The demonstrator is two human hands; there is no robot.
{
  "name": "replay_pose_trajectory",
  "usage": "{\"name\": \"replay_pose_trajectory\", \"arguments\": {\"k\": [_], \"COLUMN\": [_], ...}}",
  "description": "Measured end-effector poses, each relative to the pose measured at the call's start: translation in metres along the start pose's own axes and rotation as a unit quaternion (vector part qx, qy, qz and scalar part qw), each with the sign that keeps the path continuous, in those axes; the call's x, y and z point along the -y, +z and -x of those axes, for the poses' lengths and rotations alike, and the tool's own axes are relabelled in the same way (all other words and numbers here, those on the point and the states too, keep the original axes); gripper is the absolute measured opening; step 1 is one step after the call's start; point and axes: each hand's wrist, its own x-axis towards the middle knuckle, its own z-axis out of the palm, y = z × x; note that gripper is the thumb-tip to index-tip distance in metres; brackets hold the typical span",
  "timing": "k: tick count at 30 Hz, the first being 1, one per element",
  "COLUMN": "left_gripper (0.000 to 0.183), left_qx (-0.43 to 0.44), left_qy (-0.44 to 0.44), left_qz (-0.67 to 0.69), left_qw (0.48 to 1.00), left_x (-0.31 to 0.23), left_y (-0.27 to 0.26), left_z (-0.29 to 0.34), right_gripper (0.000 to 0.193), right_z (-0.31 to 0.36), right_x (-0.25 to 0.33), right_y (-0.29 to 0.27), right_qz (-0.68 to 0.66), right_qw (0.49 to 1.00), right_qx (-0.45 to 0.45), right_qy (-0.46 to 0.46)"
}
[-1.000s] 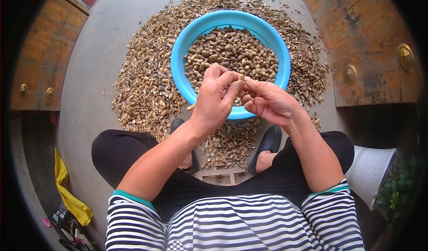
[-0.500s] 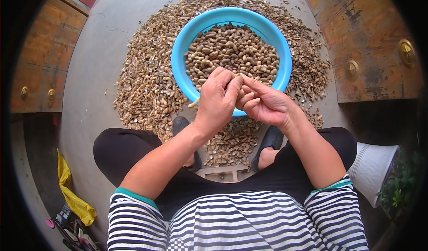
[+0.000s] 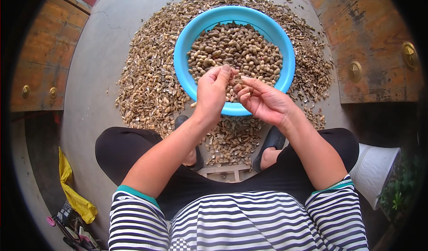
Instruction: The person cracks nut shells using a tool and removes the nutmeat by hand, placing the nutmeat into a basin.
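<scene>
A blue plastic basin [image 3: 180, 59] heaped with unshelled peanuts [image 3: 236, 45] stands in front of me. Over its near rim, my left hand [image 3: 211, 90] is closed in a pinch, thumb uppermost; what sits between its fingertips is too small to make out. A pale narrow tip [image 3: 193, 104] shows beside its outer edge. Just right of it, my right hand [image 3: 266, 103] pinches a brown peanut shell [image 3: 238, 82] between thumb and fingers, the other fingers curled. A small gap separates the two sets of fingertips.
Broken peanut shells [image 3: 149, 79] lie thickly around the basin, with more between my shoes [image 3: 273, 139]. Wooden doors with brass studs [image 3: 355, 71] flank the concrete floor. A white pot [image 3: 373, 170] leans by my right knee; a yellow bag [image 3: 73, 193] lies far left.
The fingertips, which met half a second ago, have come apart. My left thumb has lifted, and the shell now shows in my right fingers. Less of the pale tip shows.
</scene>
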Motion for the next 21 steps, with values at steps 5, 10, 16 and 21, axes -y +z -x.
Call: {"name": "replay_pose_trajectory", "arguments": {"k": [5,10,16,21], "left_gripper": [0.023,0.023,0.024,0.024], "left_qx": [-0.061,-0.099,-0.030,0.219], "left_qy": [0.144,0.157,0.121,-0.002], "left_qz": [-0.153,-0.236,-0.274,-0.486], "left_qw": [0.976,0.954,0.954,0.846], "left_x": [0.000,-0.008,-0.024,-0.022], "left_y": [-0.013,-0.025,-0.036,-0.041], "left_z": [-0.019,-0.024,-0.020,-0.002], "right_gripper": [0.016,0.023,0.030,0.034], "right_z": [-0.005,-0.005,-0.015,-0.025], "right_x": [0.001,0.006,0.003,-0.024], "right_y": [-0.011,-0.015,-0.042,-0.070], "right_qz": [0.025,0.128,0.327,0.765], "right_qw": [0.999,0.975,0.928,0.641], "right_qx": [-0.032,-0.128,-0.150,-0.012], "right_qy": [-0.025,-0.129,-0.095,0.065]}}
